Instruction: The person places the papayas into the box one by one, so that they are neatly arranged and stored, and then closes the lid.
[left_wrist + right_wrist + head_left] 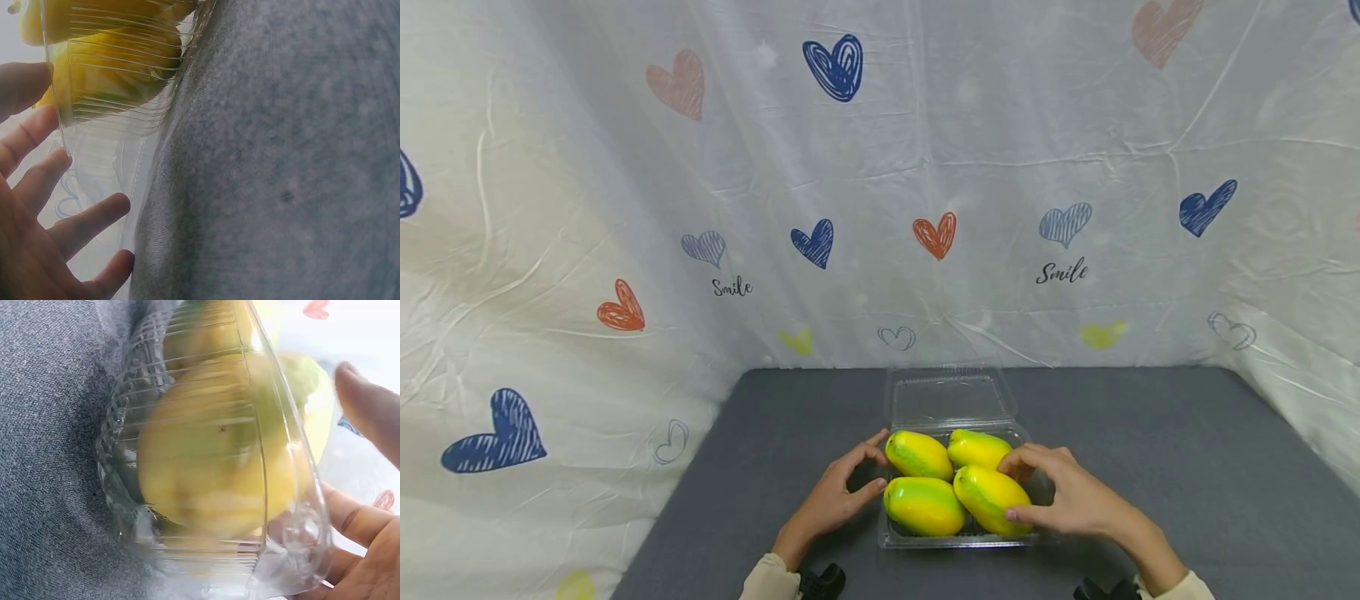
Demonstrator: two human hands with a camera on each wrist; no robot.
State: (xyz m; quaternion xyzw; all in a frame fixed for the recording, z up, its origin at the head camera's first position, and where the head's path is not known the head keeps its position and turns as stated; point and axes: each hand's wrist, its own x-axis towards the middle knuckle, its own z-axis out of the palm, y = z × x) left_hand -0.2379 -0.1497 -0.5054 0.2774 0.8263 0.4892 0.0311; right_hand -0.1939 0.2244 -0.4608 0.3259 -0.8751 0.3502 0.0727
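Observation:
Several yellow-green mangoes lie in a clear plastic clamshell box (958, 543), its lid (951, 398) folded back. My left hand (837, 498) is at the box's left side, thumb and fingers spread near the rim; the left wrist view shows its fingertips (61, 156) against the plastic edge. My right hand (1078, 498) spans the right end of the tilted front-right mango (988, 498). In the right wrist view, its thumb (369, 406) stands slightly apart from the fruit, and its other fingers (350, 515) reach the rim, partly hidden by plastic.
A dark grey cloth-covered table (797, 408) extends around the box. Behind it hangs a white curtain (865, 167) printed with hearts. Dark wrist straps (822, 582) show at the bottom edge.

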